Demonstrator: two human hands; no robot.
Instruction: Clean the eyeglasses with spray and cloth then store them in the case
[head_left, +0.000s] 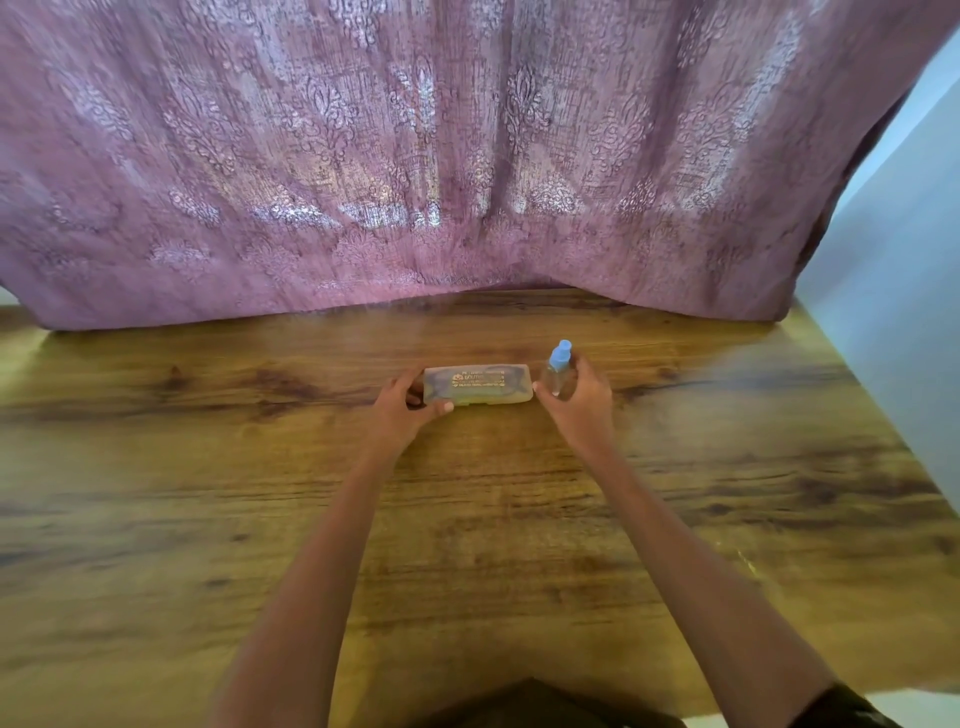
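Observation:
A translucent eyeglass case (480, 383) with gold lettering lies shut on the wooden table (208, 493), and dark eyeglasses show faintly through its lid. My left hand (410, 410) grips the case's left end, thumb along the front edge. Just right of the case stands a small clear spray bottle (558, 369) with a blue cap. My right hand (582, 400) is curled round the bottle from the front and right. No cloth is visible.
A pink patterned curtain (467, 156) hangs behind the table and drapes onto its far edge. A pale wall (898, 312) borders the table on the right. Dark clothing (530, 706) shows at the near edge.

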